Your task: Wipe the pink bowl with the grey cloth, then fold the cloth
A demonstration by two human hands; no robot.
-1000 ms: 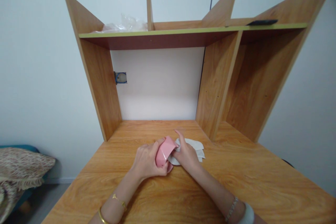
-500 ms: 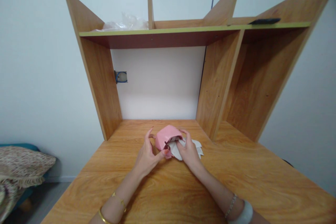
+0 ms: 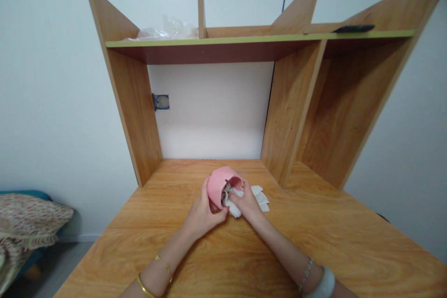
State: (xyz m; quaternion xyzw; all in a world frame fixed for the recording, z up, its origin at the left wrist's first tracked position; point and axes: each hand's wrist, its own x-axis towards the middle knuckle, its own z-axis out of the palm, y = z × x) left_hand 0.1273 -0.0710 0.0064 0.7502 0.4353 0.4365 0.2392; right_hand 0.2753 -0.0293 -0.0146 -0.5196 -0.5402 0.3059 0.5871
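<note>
A small pink bag rests on the wooden desk with its mouth facing me and slightly right. My left hand is closed around its left side, thumb near the lower rim. Crumpled white tissue fills part of the mouth and hangs out at the bottom. My right hand pinches this tissue at the opening; some fingertips are hidden inside. Something dark and thin shows at the bag's mouth. More white tissue lies on the desk just right of my right hand.
A wooden shelf unit rises from the back of the desk. Clear plastic wrap and a flat black object lie on its upper shelf. A patterned cloth covers something at the far left.
The bag has turned and its mouth now gapes wider and rounder. My left hand has closed in around its side. The tissue at the opening has shifted left.
</note>
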